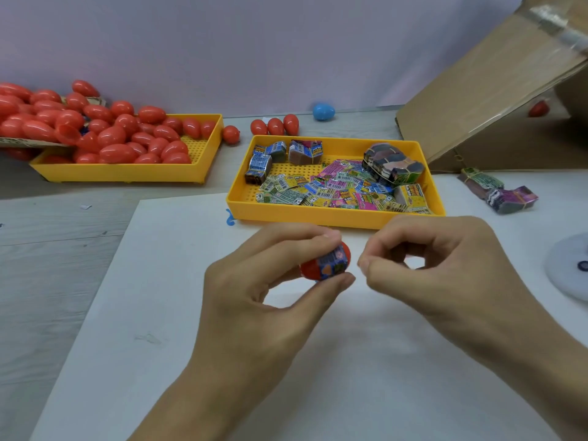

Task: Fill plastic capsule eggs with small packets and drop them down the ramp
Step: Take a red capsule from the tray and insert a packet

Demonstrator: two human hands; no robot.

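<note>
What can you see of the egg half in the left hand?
The egg half is red, glossy plastic, an open capsule shell with its mouth turned right, toward the right hand. A folded printed packet fills the opening. The left hand pinches it between thumb below and fingers above, over the white sheet, just in front of the packet tray.

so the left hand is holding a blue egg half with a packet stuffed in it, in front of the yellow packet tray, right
Not quite: the egg half in the left hand is red, not blue, as the head view shows. The rest holds: a packet sits in it, and the yellow packet tray lies just beyond the hands.
</note>
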